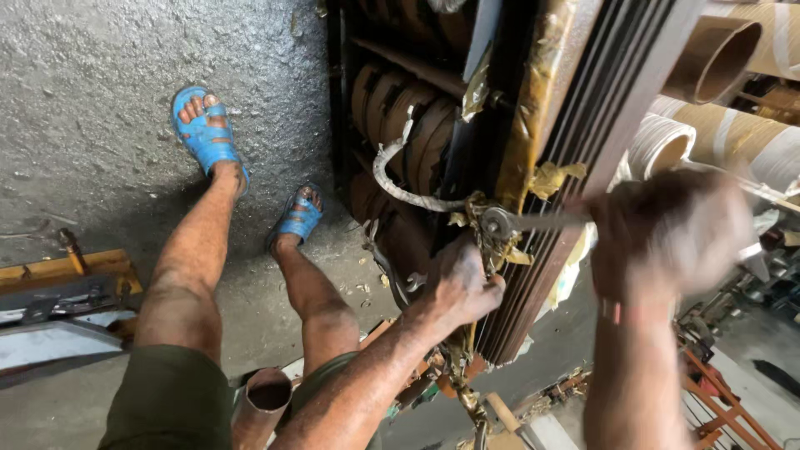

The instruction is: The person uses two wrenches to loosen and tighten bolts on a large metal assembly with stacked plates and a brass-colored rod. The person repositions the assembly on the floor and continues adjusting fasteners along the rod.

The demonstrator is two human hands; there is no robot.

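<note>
- Against the near edge of the dark laminated core stack [575,150], my left hand [458,283] presses; its fingers [487,292] are curled together on the stack's lower edge, just below the bolt head.
- Beside that same stack, to its right, my right hand [667,233] is blurred; it appears closed round the handle of a spanner [533,222], though I cannot tell how the fingers lie.
- At the stack's near face, the spanner's ring end sits on the bolt head [497,223], amid torn yellow insulation paper [557,177].
- Left of the stack, brown wound coils [408,125] fill the frame, and a pale sleeved lead [400,187] loops from them toward the bolt.
- Right of the stack, cardboard tubes [717,58] lie stacked.
- Well left of the stack, my feet in blue sandals [204,129] stand on the grey concrete floor [83,100].
- Below the stack, near my knee, an open-ended rusty pipe [267,400] stands.
</note>
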